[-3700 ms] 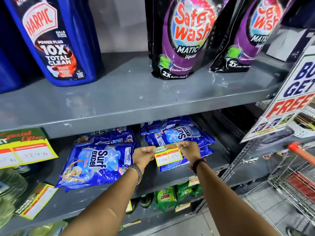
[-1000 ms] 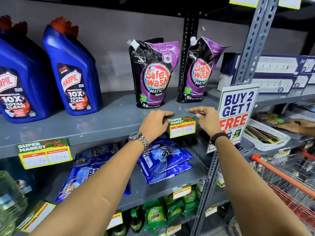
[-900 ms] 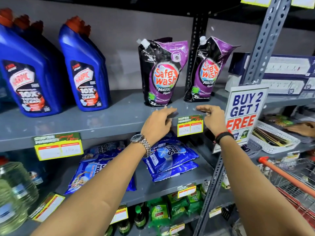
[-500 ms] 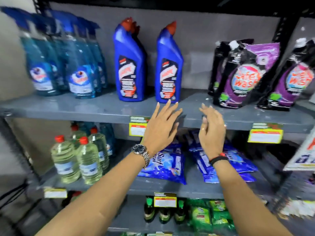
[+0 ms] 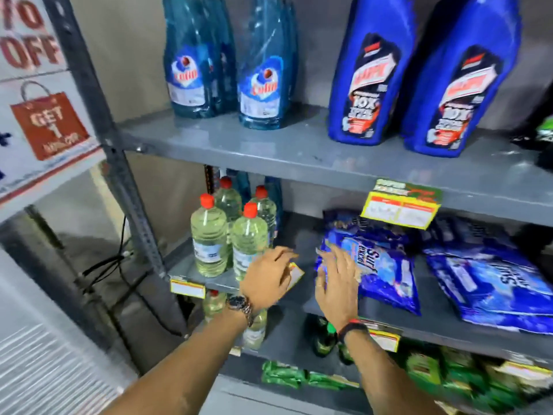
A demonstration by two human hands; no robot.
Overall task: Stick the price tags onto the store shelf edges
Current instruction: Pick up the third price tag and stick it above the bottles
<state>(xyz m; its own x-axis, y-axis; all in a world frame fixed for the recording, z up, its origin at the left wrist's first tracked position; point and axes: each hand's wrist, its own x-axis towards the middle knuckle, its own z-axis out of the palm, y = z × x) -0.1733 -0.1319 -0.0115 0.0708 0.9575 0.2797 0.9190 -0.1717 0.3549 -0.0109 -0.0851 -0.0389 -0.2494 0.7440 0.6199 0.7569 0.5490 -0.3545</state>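
Observation:
A green and yellow price tag [image 5: 399, 205] is stuck on the upper grey shelf edge [image 5: 299, 170], below the blue Harpic bottles [image 5: 368, 82]. Two more tags sit on the middle shelf edge [image 5: 449, 335]: one at its left end [image 5: 188, 288] and one by my right wrist [image 5: 384, 339]. A tilted yellow tag [image 5: 295, 274] peeks out from behind my left hand [image 5: 264, 280]; whether the hand touches it is blurred. My right hand [image 5: 336, 283] hovers open, fingers spread, over a blue Surf Excel pack [image 5: 386, 265].
Clear bottles with red caps [image 5: 209, 238] stand on the middle shelf, left of my hands. Blue Colin spray bottles [image 5: 260, 76] are on the upper shelf. A grey upright post [image 5: 119, 163] and an offer sign [image 5: 33, 94] are at the left. Green packs [image 5: 434, 372] fill the lowest shelf.
The view has swung left and down. Both hands dropped from the upper shelf edge to the middle shelf. The tag they pressed under the Safe Wash pouches is out of view.

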